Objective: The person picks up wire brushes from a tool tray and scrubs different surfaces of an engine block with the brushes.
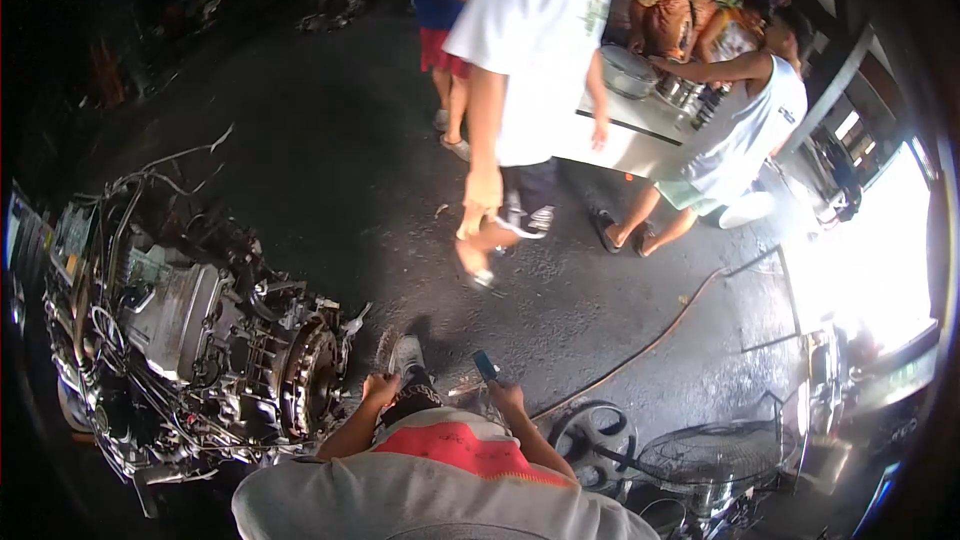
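Note:
Low in the view, my left hand [379, 389] is closed round the handle of a brush [387, 348], held upright beside the engine. My right hand [507, 397] grips a flat scraper-like tool with a blue-green blade [485, 365], which points up and to the left. The two hands are apart, in front of my grey and red shirt [450, 448]. Left of my left hand lies a large dirty engine [190, 330] with a round toothed flywheel [311, 377] facing my side.
A person in a white shirt [550, 40] stands ahead. Other people gather at a table [640, 120] with a large pot [628, 70]. A hose [660, 335] crosses the floor. A black wheel [592, 435] and a fan [715, 450] are at lower right.

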Demonstrator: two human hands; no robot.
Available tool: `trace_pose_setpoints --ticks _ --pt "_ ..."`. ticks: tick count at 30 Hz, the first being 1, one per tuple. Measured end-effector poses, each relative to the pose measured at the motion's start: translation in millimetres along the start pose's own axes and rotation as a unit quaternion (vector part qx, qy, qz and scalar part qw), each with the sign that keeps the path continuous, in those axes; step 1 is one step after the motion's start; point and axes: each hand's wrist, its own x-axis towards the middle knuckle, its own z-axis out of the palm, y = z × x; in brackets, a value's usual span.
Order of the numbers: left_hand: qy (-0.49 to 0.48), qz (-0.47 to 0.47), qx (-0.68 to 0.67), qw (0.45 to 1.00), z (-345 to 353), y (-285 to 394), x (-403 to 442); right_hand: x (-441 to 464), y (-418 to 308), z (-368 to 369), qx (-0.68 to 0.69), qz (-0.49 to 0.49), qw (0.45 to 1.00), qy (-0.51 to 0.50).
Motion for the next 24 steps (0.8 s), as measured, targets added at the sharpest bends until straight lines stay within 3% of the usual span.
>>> trace_pose_setpoints --ticks 1,3,6,10,14,16,18,20,22,23,24 --pt "0.023 -0.012 0.000 1.000 -4.4 -0.9 -4.8 4.3 -5.7 3.3 -0.006 -0.003 1.000 -0.007" --pt "0.048 -0.029 -0.002 0.998 -12.8 1.1 -12.8 19.7 -21.0 8.4 -0.074 -0.119 0.989 -0.039" --pt "0.059 -0.109 -0.063 0.990 -28.2 8.6 -15.5 29.2 -58.1 4.4 -0.137 -0.109 0.980 -0.090" --pt "0.044 -0.145 -0.071 0.986 -43.1 5.8 13.5 39.2 -90.3 4.3 -0.159 -0.075 0.981 -0.082" --pt "0.076 -0.057 -0.028 0.995 -83.3 51.8 24.2 62.5 -97.9 10.5 -0.147 -0.034 0.984 -0.098" --pt "0.082 -0.022 -0.008 0.996 -94.9 44.2 58.4 67.2 -108.9 6.0 -0.123 0.044 0.985 -0.112" --pt "0.042 -0.018 -0.142 0.989 -102.1 23.7 115.9 83.3 -104.0 12.5 -0.141 0.061 0.986 -0.065" --pt "0.051 0.001 -0.129 0.990 -117.1 24.0 140.7 74.3 -119.9 0.3 -0.107 0.076 0.991 0.004" --pt "-0.008 0.003 -0.302 0.953 -123.8 -4.2 185.6 95.9 -103.3 8.5 -0.101 0.115 0.988 0.014" --pt "0.066 -0.040 -0.257 0.963 -154.5 81.7 117.8 100.4 -102.3 8.2 -0.088 0.127 0.988 0.018" --pt "0.058 -0.035 -0.245 0.967 -159.2 79.2 128.3 105.0 -106.5 4.1 -0.084 0.155 0.984 0.014"
